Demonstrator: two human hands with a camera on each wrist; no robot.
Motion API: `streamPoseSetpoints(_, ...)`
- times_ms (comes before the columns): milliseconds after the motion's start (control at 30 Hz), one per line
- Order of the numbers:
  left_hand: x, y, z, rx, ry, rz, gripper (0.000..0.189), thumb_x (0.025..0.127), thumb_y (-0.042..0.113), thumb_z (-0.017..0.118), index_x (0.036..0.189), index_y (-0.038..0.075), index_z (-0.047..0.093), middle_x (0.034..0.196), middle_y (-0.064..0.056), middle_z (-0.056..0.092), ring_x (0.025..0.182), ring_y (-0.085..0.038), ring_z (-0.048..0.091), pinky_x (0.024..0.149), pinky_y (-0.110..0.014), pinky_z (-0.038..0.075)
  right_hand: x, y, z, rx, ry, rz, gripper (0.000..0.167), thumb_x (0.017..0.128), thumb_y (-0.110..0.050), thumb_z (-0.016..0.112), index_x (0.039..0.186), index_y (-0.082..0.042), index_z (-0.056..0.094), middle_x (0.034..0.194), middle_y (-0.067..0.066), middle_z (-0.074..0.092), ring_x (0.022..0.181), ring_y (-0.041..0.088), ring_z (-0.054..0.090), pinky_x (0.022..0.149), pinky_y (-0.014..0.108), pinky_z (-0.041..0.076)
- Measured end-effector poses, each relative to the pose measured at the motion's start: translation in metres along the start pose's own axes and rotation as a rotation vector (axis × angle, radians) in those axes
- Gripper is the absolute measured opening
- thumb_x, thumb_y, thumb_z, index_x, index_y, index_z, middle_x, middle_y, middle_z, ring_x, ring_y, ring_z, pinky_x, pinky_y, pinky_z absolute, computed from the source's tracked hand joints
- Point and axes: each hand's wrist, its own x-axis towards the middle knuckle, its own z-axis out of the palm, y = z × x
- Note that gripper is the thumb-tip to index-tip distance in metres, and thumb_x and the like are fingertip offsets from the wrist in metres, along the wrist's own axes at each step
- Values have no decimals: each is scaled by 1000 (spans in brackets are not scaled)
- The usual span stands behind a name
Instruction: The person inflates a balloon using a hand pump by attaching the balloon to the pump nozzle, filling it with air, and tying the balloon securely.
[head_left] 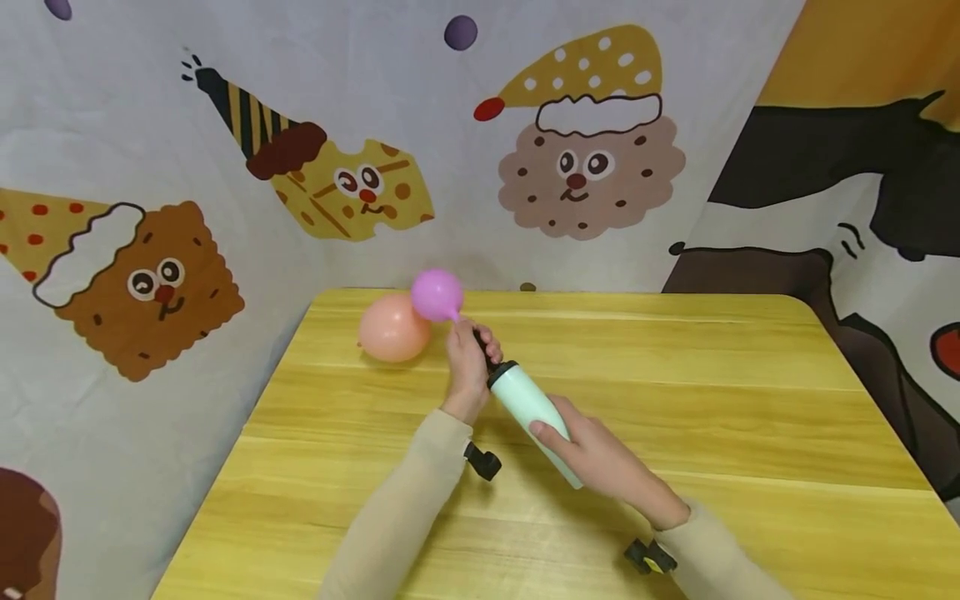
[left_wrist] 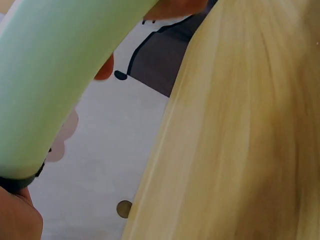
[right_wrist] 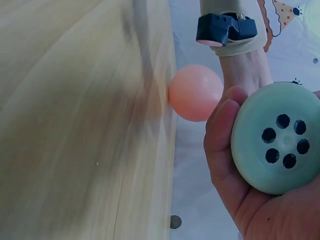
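Observation:
A mint-green hand balloon pump (head_left: 527,402) slants above the table, black at its far end. My left hand (head_left: 468,367) grips that black end, its fingers curled round it, where a small, partly inflated pink balloon (head_left: 437,294) sticks out beyond the fingers. The balloon's neck is partly hidden by the hand. My right hand (head_left: 603,458) holds the green barrel, thumb on top. In the right wrist view the pump's round base (right_wrist: 282,175) shows a ring of several holes. A peach balloon (head_left: 392,332), rounded and larger, rests on the table just left of the pink one.
The wooden table (head_left: 712,417) reaches back to a pale cloth backdrop (head_left: 465,167) printed with cartoon biscuits in hats. A black wrist camera (head_left: 482,462) sits on the left sleeve, and another camera (head_left: 649,557) on the right.

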Motion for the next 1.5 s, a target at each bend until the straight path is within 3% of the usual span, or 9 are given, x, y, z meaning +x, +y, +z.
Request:
streamPoseSetpoints(167,14,16,-5,-28,36,52,38,111,18,30,78,10,47,62,3,46,47,-6,41,41,-19,35,-23,2,-11,-19,-33,10,56,109,-43,51,156,-14,40,114,13,67,82,18,65,62,34,56)
streamPoseSetpoints(300,23,28,-10,-63,77,63,37,110,16,32,77,10,47,63,3,46,47,-6,41,42,-18,35,-48,7,-26,-45,-66,24,53,109,-41,51,155,-16,40,107,8,66,76,17,64,59,33,55)
streamPoseSetpoints(433,24,28,-13,-91,99,63,36,109,13,32,77,11,47,63,3,46,47,-6,41,42,-18,35,-59,10,-30,-65,-67,9,51,110,-38,52,154,-14,42,105,6,67,76,13,63,62,31,54)
streamPoseSetpoints(700,7,6,-4,-75,61,66,36,112,17,31,80,10,47,65,3,46,48,-6,42,43,-18,36,-42,6,-22,-73,-41,0,53,109,-40,52,152,-10,43,102,7,67,74,14,63,59,31,54)
streamPoseSetpoints(933,-14,-17,10,-40,23,-6,38,114,24,29,84,11,48,66,3,47,49,-6,43,45,-19,39,-16,8,-19,-66,-4,-11,55,109,-42,51,151,-7,45,106,9,67,78,14,63,63,33,55)
streamPoseSetpoints(1100,-17,-25,12,-16,20,-15,38,115,26,30,85,11,48,67,3,48,49,-7,44,45,-19,39,-8,13,-15,-32,-5,-5,56,110,-40,51,152,-5,43,112,14,67,81,17,65,63,33,57)
streamPoseSetpoints(1300,-2,-7,11,-15,-17,21,36,113,22,28,85,11,47,67,2,48,49,-8,43,44,-20,38,-24,13,-16,17,4,15,55,110,-41,50,155,-11,41,115,15,66,84,23,67,61,34,58)
streamPoseSetpoints(1500,15,18,0,-70,58,83,38,113,20,30,80,11,47,65,3,47,48,-6,42,43,-18,37,-64,12,-29,-38,-41,24,52,111,-37,50,156,-13,40,113,12,67,80,18,65,61,32,55)
